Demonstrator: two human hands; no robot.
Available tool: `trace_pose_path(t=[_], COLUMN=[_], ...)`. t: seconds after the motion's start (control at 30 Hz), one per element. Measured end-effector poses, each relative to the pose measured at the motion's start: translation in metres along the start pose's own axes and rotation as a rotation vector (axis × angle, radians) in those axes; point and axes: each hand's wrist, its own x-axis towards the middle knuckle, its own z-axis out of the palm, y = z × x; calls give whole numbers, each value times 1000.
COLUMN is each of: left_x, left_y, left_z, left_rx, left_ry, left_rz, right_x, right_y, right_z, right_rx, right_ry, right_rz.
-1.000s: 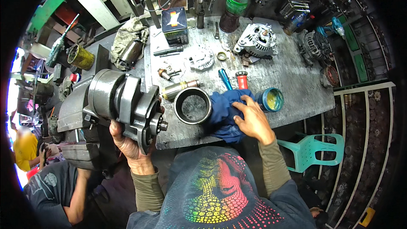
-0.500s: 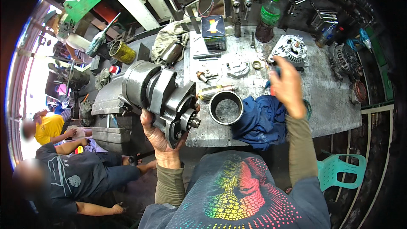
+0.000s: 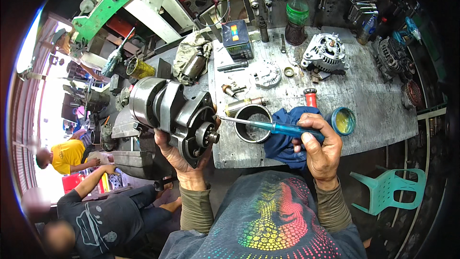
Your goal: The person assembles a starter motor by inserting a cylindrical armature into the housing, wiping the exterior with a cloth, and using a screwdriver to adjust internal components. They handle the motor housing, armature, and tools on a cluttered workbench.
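Observation:
My left hand [image 3: 184, 163] is closed round the underside of a dark starter motor [image 3: 167, 108], held up off the bench with its toothed shaft end turned toward the lower right. In my right hand [image 3: 322, 152] is a screwdriver [image 3: 285, 128] with a translucent blue handle, its shank pointing left. Its tip is at the edge of the motor's front housing; whether they touch I cannot tell. Below the shank stands an open metal cylinder [image 3: 238, 132], beside a crumpled blue cloth [image 3: 286, 156]. Just beyond my right hand is an open tin of yellowish grease [image 3: 353, 121].
On the metal-topped bench [image 3: 378, 115] lie an alternator [image 3: 326, 50], a pale housing part [image 3: 266, 75], an armature [image 3: 244, 104] and a red-handled tool [image 3: 311, 98]. A battery [image 3: 237, 43] and a green-capped bottle [image 3: 297, 12] stand behind. A green chair [image 3: 393, 189] is at right; people sit at left.
My right hand has come back from the far side of the bench, bringing the screwdriver across to the starter motor. My left hand still holds the motor in nearly the same place.

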Motion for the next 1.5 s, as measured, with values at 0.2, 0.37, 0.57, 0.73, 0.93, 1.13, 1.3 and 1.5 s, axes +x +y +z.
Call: trace_pose_path(t=[0.2, 0.37, 0.57, 0.73, 0.93, 1.13, 1.3, 1.5], left_x=[-5, -5, -10, -13, -16, -12, -7, 0], left_y=[-3, -2, -4, -6, -5, -6, -9, -14], left_z=[4, 0, 0, -3, -14, -17, -16, -8], left_rx=[185, 268, 351, 246, 248, 260, 175, 121], left_ry=[152, 249, 224, 173, 225, 191, 122, 57], left_rz=[104, 164, 176, 138, 181, 179, 130, 89], right_x=[2, 5, 9, 7, 4, -1, -6, -8], right_y=[1, -5, -6, 7, 11, 14, 19, 30], right_z=[2, 5, 10, 9, 11, 8, -9, -17], right_rx=[-15, -123, 375, 153, 323, 326, 178, 178], right_ry=[-23, -99, 150, 136, 67, 101, 46, 19], right_rz=[-21, -164, 461, 623, 533, 356, 569, 398])
